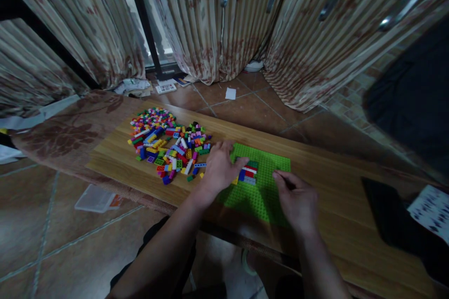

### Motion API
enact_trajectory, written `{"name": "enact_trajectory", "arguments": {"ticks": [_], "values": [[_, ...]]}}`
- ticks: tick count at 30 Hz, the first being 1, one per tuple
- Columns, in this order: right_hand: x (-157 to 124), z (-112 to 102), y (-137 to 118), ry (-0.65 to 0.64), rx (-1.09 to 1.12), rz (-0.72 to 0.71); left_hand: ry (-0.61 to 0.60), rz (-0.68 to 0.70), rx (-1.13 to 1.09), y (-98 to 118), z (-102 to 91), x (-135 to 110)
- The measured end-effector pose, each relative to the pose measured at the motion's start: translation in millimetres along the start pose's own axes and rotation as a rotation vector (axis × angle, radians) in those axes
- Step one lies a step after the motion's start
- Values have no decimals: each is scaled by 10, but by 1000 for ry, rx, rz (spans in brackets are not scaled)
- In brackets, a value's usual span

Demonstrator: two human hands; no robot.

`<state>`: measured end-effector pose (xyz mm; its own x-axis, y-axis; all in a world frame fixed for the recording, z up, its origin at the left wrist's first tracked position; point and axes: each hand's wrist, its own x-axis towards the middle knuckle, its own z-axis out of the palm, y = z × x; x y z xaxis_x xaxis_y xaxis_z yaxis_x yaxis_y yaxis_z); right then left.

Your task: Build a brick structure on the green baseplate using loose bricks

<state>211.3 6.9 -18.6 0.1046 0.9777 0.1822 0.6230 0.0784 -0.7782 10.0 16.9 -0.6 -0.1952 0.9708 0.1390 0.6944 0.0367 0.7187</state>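
Note:
A green studded baseplate [264, 201] lies on the wooden board. On its left half sits a small block of joined toy bricks [250, 173] in green, red, white, blue, grey and yellow. My left hand [221, 168] is over the plate's left edge, thumb apart from the fingers and reaching across the bricks, with nothing seen in it. My right hand [297, 198] hovers at the plate's right side, thumb and fingers pinched together; anything between them is hidden. Left of the plate spreads a pile of loose toy bricks [171, 147] in many colours and sizes.
Dark flat item [382, 210] and a patterned sheet [430, 210] lie at the right. A clear plastic lid or tray [94, 197] is on the tiled floor. Striped curtains [217, 23] hang behind. Papers [135, 86] and a white slip [230, 93] lie beyond the board.

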Motion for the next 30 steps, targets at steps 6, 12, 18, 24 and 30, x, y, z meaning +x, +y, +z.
{"name": "enact_trajectory", "arguments": {"ticks": [6, 12, 18, 24, 30], "values": [[9, 1, -30, 95, 81, 26, 303, -130, -481, -102, -121, 148], [-96, 149, -186, 75, 169, -94, 604, -329, -1052, -283, -409, 218], [-257, 440, -390, -87, 206, -283, 687, -526, -1539, -453, -808, 155], [-184, 513, -499, -39, 170, -303, 588, -598, -1632, -522, -978, 129], [207, 164, -76, 152, 178, 165, 521, -634, -1656, -530, -990, 124]]}}
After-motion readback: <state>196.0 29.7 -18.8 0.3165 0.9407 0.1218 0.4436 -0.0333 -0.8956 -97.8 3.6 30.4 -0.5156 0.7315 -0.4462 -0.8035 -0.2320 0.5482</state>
